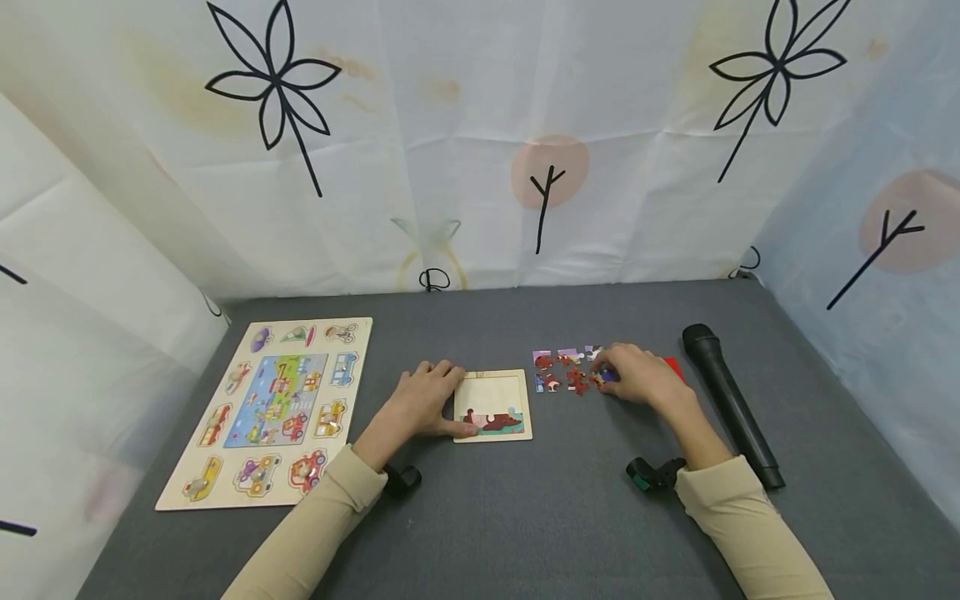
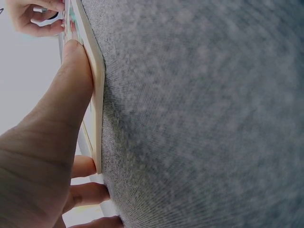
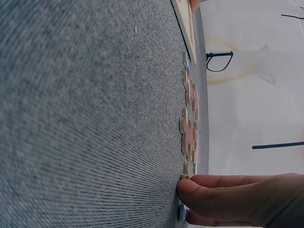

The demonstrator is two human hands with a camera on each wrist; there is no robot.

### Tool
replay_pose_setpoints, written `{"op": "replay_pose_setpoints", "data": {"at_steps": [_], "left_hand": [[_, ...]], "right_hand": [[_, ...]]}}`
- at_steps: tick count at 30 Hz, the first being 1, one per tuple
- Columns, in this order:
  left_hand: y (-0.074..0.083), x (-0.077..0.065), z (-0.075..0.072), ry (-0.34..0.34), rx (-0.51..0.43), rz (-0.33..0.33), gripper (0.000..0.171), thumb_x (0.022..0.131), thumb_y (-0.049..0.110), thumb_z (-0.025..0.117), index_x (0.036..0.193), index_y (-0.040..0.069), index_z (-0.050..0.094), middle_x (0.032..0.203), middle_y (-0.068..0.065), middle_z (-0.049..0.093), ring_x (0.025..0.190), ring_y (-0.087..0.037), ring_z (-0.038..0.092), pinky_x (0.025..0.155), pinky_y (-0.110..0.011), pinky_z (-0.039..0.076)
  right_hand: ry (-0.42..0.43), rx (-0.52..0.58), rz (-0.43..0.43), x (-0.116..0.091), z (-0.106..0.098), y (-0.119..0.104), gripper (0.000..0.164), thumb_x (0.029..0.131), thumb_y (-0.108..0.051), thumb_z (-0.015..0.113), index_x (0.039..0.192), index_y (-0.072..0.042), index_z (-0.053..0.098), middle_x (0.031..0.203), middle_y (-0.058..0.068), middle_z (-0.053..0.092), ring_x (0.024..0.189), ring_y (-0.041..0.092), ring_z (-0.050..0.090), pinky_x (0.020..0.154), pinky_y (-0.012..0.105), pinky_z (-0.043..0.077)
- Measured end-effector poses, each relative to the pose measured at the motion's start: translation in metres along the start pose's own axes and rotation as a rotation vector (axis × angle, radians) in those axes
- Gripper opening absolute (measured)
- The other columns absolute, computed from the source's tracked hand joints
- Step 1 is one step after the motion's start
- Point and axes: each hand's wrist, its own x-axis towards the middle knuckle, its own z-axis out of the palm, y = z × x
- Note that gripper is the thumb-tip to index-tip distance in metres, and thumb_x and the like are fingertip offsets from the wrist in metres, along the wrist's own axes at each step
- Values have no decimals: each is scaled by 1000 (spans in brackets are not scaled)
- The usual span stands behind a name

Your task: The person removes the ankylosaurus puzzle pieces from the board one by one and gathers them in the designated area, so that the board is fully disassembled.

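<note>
A small wooden puzzle tray (image 1: 491,387) lies on the table, with joined pieces (image 1: 495,421) showing a dark red shape along its near side. My left hand (image 1: 431,398) rests at the tray's left edge; its thumb (image 2: 76,71) lies on the near rim and its fingers spread along the side. To the right of the tray, several loose jigsaw pieces (image 1: 558,371) lie in rows. My right hand (image 1: 637,375) pinches a puzzle piece (image 1: 606,375) with purple on it at the right end of these rows. In the right wrist view, thumb and fingers (image 3: 202,190) partly hide that piece.
At left lies a large wooden peg puzzle board (image 1: 240,475) with vehicle pieces, partly under the left sleeve. A black microphone (image 1: 731,400) lies beside the right forearm. Something red (image 1: 675,367) shows behind the right hand. White patterned cloth (image 1: 465,167) hangs around the table.
</note>
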Motion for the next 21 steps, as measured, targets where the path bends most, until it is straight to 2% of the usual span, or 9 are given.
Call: {"op": "replay_pose_setpoints", "data": {"at_steps": [6,12,16,18,21], "left_hand": [[0,-1,-1,-2,3,-1,91,79,69,77,145,11,52,143,-15,56,125,-42,55,95,-64,50],[2,-2,-3,-28,16,0,96,81,69,74,149,7,49,147,-20,52,132,-47,52,100,-67,47],[3,-1,-4,-67,17,-9,99,83,70,72,154,7,44,152,-21,48,138,-48,48,103,-68,45],[4,-1,-5,-91,18,-16,101,82,71,71,156,8,42,154,-21,46,140,-48,46,105,-68,44],[6,-1,-7,-121,23,-24,105,81,72,71,158,8,38,156,-21,43,142,-47,44,106,-67,43]], "right_hand": [[12,-14,5,-1,-1,-3,26,90,-12,78,116,-8,75,110,14,69,98,27,64,87,56,51],[60,-10,-15,-3,-4,-17,27,90,-18,79,116,-11,74,111,13,68,101,29,66,86,57,53],[76,16,-48,-3,-5,-33,30,90,-19,78,119,-10,74,107,12,68,89,22,64,73,43,53],[72,28,-69,-3,-4,-42,31,91,-19,78,120,-10,73,102,11,66,80,18,59,64,34,48],[65,41,-105,-1,-3,-56,30,92,-20,77,120,-10,74,100,10,66,73,13,52,61,28,41]]}}
